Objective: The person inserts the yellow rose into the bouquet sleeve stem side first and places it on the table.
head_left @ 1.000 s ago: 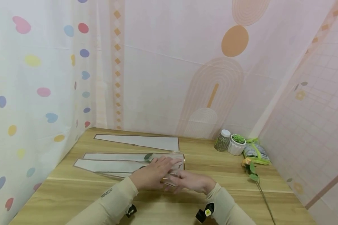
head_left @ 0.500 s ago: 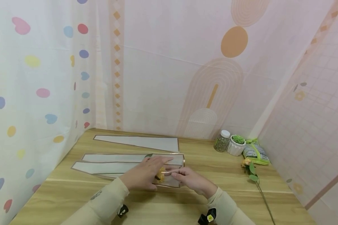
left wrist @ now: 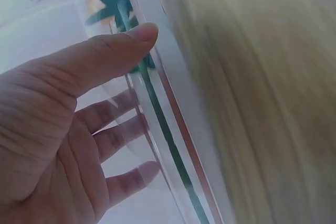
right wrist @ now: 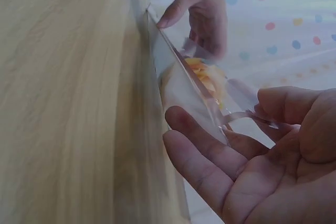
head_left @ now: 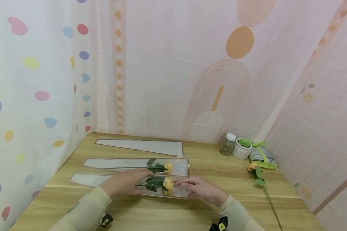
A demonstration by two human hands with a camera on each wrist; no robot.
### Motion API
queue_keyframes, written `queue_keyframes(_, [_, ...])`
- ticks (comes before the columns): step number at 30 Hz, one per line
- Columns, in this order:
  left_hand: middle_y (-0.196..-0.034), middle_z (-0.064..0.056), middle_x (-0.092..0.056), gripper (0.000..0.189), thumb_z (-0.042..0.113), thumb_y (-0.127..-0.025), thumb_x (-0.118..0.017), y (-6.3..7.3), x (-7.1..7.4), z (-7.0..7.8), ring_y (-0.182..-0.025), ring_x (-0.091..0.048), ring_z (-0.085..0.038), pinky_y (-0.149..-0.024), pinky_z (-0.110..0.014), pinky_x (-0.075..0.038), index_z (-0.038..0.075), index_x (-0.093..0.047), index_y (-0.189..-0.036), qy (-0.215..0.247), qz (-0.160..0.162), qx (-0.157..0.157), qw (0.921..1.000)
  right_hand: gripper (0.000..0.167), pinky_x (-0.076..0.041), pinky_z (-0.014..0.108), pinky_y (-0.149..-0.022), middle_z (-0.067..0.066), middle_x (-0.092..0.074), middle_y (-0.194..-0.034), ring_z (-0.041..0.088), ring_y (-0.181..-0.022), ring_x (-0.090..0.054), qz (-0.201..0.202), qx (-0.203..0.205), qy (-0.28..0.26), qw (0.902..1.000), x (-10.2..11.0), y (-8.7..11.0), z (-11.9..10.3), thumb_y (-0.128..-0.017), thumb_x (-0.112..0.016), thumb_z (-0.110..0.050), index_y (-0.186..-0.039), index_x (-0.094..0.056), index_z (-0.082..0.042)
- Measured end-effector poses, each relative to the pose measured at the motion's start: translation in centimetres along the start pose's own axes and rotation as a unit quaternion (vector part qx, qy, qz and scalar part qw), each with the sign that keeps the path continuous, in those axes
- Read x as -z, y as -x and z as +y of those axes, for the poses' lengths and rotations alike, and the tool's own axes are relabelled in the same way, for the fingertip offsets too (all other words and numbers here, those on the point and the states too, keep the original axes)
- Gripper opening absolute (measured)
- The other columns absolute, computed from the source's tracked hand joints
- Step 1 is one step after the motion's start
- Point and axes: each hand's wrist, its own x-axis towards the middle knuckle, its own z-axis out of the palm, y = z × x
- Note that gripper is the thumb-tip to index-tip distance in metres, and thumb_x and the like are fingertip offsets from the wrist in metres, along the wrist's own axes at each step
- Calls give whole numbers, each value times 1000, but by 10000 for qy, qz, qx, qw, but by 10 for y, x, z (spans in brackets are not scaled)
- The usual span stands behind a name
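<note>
A yellow artificial rose (head_left: 168, 185) with dark green leaves lies inside the near transparent flower sleeve (head_left: 180, 193), its bloom close to the wide end. My right hand (head_left: 200, 190) pinches the film at that wide end between thumb and index finger, the other fingers loosely spread in the right wrist view. Across the sleeve's narrower part rests my left hand (head_left: 125, 183). In the left wrist view, its thumb lies over the green stem (left wrist: 167, 135), and its extended fingers show behind the film. Just beyond, a second sleeve (head_left: 180, 165) holds another yellow rose (head_left: 168, 167).
A flat white tapered sleeve (head_left: 159, 147) lies farther back. At the back right stand a white-lidded jar (head_left: 227, 145), a potted succulent (head_left: 243, 149) and a green-and-grey packet (head_left: 263, 156). One loose rose (head_left: 253, 166) lies along the right side, its stem pointing toward me.
My left hand has slid left along the near sleeve, uncovering both roses. My right hand stays at the wide end, now pinching its film, slightly nearer to me.
</note>
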Motion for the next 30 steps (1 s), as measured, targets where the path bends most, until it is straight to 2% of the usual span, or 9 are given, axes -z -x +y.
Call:
queue_keyframes(6, [-145, -8, -56, 69, 21, -80, -84, 17, 0, -10, -130, -55, -33, -104, -54, -44, 16, -55, -142, 16, 80, 47, 10000, 36, -52, 31, -82, 10, -47, -154, 15, -112, -52, -137, -53, -35, 9999, 6, 4, 7, -108, -49, -22, -132, -66, -2])
queue_keyframes(10, [-148, -13, -53, 75, 17, -78, -84, 25, -1, -16, -132, -52, -36, -106, -56, -42, 13, -53, -145, 10, 70, 114, 9999, 38, -54, 31, -79, 9, -54, -147, 10, -85, -52, -173, -61, -6, 9998, 10, 7, 13, -107, -50, -23, -133, -64, 1])
queue_keyframes(12, [-148, -13, -53, 75, 15, -77, -84, 29, -1, -18, -132, -52, -37, -106, -56, -41, 14, -53, -145, 41, 50, 162, 9998, 38, -55, 31, -78, 7, -65, -123, 9, -69, -43, -169, -123, -59, 9998, 12, 8, 15, -107, -50, -23, -133, -64, 2])
queue_keyframes(14, [-147, -12, -54, 74, 15, -77, -84, 31, -1, -21, -132, -52, -36, -107, -55, -41, 14, -54, -144, 49, 31, 192, 9998, 37, -55, 31, -77, -1, -60, -93, 9, -62, -35, -127, -168, -121, 9997, 13, 9, 17, -107, -51, -22, -132, -64, 3])
queue_keyframes(17, [-145, -10, -55, 71, 16, -77, -84, 34, -1, -24, -132, -53, -35, -107, -54, -41, 14, -55, -142, 73, 16, 220, 9997, 36, -55, 31, -77, -5, -49, -78, 9, -65, -35, -45, -225, -235, 9995, 16, 10, 19, -107, -52, -20, -130, -65, 4])
queue_keyframes(19, [-145, -9, -55, 70, 16, -78, -84, 34, -1, -25, -132, -53, -34, -107, -54, -42, 15, -56, -142, 78, -4, 271, 9996, 34, -55, 32, -77, -2, -61, -85, 9, -72, -46, 26, -236, -284, 9993, 17, 12, 20, -106, -53, -18, -126, -65, 6])
queue_keyframes(21, [-145, -10, -56, 69, 16, -78, -84, 35, -1, -26, -132, -53, -35, -107, -54, -42, 15, -56, -141, 99, -5, 299, 9995, 32, -56, 32, -77, 6, -71, -104, 10, -81, -54, 25, -279, -317, 9991, 19, 13, 21, -105, -53, -16, -122, -66, 8])
queue_keyframes(24, [-145, -9, -56, 68, 15, -78, -83, 37, 0, -27, -132, -53, -34, -107, -54, -42, 15, -57, -141, 105, -14, 342, 9994, 31, -57, 32, -77, 13, -71, -121, 13, -91, -61, -27, -318, -271, 9991, 21, 15, 22, -105, -54, -16, -118, -67, 9])
queue_keyframes(30, [-143, -8, -58, 65, 15, -80, -82, 39, -1, -30, -129, -55, -33, -105, -53, -43, 14, -57, -140, 28, 55, 251, 9997, 34, -57, 32, -78, 11, -70, -124, 13, -92, -61, -121, -369, -183, 9991, 23, 16, 22, -104, -56, -20, -119, -68, 8])
